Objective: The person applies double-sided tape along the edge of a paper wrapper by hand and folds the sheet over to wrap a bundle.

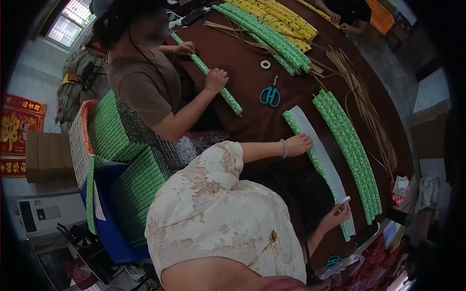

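In front of me a sheet of green patterned paper (326, 160) lies white side up, its long near edge rolled into a narrow tube. My left hand (298, 144), with a bracelet at the wrist, holds the rolled edge near the far end, fingers curled over it. Close to the paper's other end, my right hand (338, 214) is closed on a small white roll of tape (344, 200). Its fingers partly hide the tape and the paper beneath. Finished-looking green patterned tubes (347, 155) lie side by side just beyond the sheet.
Teal scissors (270, 96) and another tape roll (265, 64) lie on the brown-covered table (242, 80). Thin brown strips (364, 97) spread along the far side. A co-worker (150, 87) at my left holds a green tube (206, 70). Green and yellow tubes (276, 19) are stacked beyond.
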Available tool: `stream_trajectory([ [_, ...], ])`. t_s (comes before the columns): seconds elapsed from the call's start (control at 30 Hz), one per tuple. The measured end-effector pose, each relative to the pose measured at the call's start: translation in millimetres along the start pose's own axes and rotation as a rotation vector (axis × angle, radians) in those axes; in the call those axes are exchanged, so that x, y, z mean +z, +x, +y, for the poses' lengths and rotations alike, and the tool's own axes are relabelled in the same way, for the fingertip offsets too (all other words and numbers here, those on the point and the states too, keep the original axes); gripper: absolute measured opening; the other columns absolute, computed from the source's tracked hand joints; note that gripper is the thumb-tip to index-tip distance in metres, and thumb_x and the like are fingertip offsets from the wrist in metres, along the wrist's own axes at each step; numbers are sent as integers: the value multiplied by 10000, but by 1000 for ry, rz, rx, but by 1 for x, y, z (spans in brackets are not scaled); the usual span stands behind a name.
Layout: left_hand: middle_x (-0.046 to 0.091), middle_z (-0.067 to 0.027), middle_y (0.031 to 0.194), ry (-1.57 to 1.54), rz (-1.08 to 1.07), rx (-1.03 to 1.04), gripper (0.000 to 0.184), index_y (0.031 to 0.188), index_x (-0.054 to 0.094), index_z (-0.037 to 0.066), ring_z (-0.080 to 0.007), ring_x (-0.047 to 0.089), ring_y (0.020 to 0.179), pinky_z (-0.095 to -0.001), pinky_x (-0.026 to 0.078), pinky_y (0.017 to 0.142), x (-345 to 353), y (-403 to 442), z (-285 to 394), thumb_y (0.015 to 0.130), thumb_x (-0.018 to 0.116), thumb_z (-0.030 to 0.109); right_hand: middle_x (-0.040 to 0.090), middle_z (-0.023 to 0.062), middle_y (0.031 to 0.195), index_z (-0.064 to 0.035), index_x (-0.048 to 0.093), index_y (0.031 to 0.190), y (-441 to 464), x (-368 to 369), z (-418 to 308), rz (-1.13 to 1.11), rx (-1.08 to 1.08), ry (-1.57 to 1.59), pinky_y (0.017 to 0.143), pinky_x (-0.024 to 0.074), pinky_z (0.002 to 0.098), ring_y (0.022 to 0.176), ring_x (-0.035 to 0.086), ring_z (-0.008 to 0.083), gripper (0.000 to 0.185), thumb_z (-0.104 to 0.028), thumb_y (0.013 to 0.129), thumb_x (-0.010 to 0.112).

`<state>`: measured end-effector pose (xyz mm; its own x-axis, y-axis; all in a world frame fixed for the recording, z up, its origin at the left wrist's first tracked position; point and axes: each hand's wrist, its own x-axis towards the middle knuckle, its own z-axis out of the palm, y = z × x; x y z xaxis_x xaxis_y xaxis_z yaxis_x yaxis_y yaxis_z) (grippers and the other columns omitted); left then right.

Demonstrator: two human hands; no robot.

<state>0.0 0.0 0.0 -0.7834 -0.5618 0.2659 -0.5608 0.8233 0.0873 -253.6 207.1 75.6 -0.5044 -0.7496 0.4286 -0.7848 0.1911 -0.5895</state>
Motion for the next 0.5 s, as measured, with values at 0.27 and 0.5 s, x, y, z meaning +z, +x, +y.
stream_trajectory([
  [0.27,640,-98,875,-1281,-328,-442,328,952,592,16,-184,623,808,-310,495,706,-108,-21,68,854,584,329,458,154,1157,-50,573,1012,-9,25,-106,-475,-370,27,782,416,354,959,485,283,181,-48,831,561],
  [0.5,622,-75,779,-1635,-96,-791,285,970,565,-14,-137,623,639,-248,508,543,-90,-51,25,874,576,254,419,151,1252,-81,540,1152,-9,40,-140,-560,-389,188,841,431,351,1005,498,285,344,-37,813,577],
])
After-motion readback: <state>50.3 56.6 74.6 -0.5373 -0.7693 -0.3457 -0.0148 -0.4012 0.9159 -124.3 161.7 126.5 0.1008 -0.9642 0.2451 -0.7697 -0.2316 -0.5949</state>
